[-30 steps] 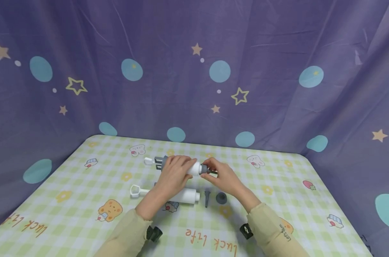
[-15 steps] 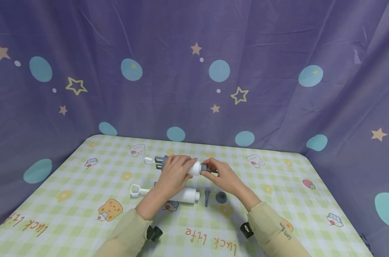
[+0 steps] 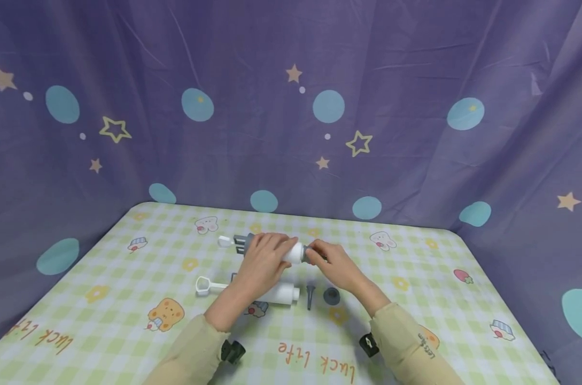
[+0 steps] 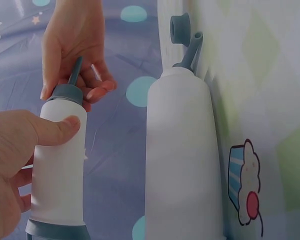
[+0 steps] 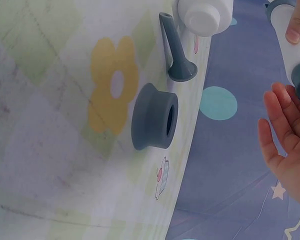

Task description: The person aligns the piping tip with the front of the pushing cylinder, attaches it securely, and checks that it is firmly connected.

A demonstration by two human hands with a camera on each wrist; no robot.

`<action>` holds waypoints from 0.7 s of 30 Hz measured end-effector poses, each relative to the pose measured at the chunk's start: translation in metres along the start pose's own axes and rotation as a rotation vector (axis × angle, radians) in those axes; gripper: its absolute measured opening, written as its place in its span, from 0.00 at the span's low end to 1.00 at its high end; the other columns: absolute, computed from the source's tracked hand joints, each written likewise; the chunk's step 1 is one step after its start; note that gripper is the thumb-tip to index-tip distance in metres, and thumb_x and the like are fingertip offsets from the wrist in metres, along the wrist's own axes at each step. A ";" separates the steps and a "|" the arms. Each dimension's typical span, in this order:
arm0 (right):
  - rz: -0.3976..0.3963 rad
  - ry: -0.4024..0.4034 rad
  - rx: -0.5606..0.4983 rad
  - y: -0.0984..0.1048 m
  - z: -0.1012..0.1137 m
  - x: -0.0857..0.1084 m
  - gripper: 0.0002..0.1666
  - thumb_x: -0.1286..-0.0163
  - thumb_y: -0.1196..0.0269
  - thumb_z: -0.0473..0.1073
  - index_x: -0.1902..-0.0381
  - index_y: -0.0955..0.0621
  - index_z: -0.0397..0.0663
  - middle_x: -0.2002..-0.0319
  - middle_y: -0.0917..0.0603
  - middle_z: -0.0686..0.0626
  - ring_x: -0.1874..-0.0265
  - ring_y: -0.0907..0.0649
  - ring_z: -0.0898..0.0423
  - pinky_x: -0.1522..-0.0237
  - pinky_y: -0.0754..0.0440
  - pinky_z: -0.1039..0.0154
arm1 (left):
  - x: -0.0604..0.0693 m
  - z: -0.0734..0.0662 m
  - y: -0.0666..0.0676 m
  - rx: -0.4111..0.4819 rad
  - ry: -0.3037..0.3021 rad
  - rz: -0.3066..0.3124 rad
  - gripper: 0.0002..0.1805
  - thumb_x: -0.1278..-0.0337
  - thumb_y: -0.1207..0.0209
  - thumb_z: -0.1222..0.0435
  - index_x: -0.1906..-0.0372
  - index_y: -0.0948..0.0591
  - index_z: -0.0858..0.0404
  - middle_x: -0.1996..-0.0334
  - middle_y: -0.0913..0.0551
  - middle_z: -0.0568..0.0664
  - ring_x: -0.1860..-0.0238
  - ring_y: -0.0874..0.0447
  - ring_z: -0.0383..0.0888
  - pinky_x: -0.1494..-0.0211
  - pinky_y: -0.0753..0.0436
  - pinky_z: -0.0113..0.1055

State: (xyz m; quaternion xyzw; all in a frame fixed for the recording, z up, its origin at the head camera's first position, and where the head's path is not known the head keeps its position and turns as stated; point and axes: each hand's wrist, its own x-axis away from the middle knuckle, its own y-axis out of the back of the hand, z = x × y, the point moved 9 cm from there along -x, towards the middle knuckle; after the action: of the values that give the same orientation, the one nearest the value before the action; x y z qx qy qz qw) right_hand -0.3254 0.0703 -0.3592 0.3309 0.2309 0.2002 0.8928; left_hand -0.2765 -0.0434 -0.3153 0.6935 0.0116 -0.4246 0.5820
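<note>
My left hand (image 3: 266, 259) wraps round the white barrel of a plunger syringe, like an icing syringe (image 4: 60, 175), its thumb lying along the barrel. At the other end, my right hand (image 3: 338, 266) pinches the grey nozzle cap (image 4: 66, 94). From the cap's top sticks a thin grey nozzle (image 4: 76, 70), near my right palm. The syringe is held sideways above the cloth, its white plunger ring (image 3: 225, 241) pointing left. Below my hands a second white syringe (image 3: 280, 294) lies on the cloth, partly covered by my left arm in the head view.
A loose grey nozzle (image 3: 310, 297) and a grey flanged cap (image 3: 331, 295) lie right of the second syringe. Green checked cloth (image 3: 127, 299) covers the table, and a purple curtain (image 3: 252, 133) hangs behind. Black wrist cameras (image 3: 369, 345) sit by both sleeves.
The right thumb and fingers have shifted round the nozzle cap, now covering more of it. The held syringe has moved slightly right with the left hand; the things on the cloth lie unchanged.
</note>
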 end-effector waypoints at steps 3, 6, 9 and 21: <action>-0.011 -0.006 0.026 0.001 -0.002 0.000 0.19 0.28 0.57 0.56 0.67 0.24 0.56 0.74 0.21 0.56 0.78 0.26 0.58 0.72 0.27 0.65 | 0.000 -0.002 0.001 0.005 -0.005 -0.007 0.30 0.59 0.32 0.61 0.44 0.24 0.57 0.53 0.22 0.50 0.50 0.26 0.47 0.44 0.32 0.47; -0.021 -0.009 0.034 0.001 -0.003 -0.001 0.20 0.28 0.58 0.56 0.69 0.24 0.56 0.73 0.19 0.52 0.76 0.24 0.58 0.70 0.27 0.65 | 0.000 -0.002 0.001 0.001 -0.004 -0.009 0.30 0.59 0.31 0.61 0.44 0.24 0.57 0.53 0.22 0.50 0.50 0.26 0.47 0.45 0.31 0.46; -0.024 -0.017 0.036 0.000 -0.003 -0.001 0.20 0.27 0.58 0.55 0.68 0.23 0.55 0.73 0.18 0.50 0.75 0.23 0.60 0.69 0.27 0.65 | 0.000 -0.003 0.001 -0.001 -0.003 -0.010 0.30 0.59 0.31 0.61 0.45 0.24 0.57 0.53 0.22 0.49 0.50 0.26 0.47 0.45 0.31 0.46; -0.177 0.107 0.001 0.012 0.009 0.002 0.20 0.34 0.43 0.48 0.47 0.27 0.45 0.54 0.22 0.49 0.61 0.21 0.58 0.58 0.22 0.62 | -0.001 0.002 0.002 -0.006 0.012 -0.018 0.30 0.61 0.31 0.60 0.46 0.23 0.57 0.54 0.21 0.49 0.50 0.25 0.47 0.45 0.31 0.46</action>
State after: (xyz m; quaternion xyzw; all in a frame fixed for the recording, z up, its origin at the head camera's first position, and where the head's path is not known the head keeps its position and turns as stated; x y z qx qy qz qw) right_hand -0.3208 0.0750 -0.3456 0.2986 0.3066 0.1375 0.8933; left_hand -0.2770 -0.0450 -0.3127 0.6942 0.0225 -0.4256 0.5800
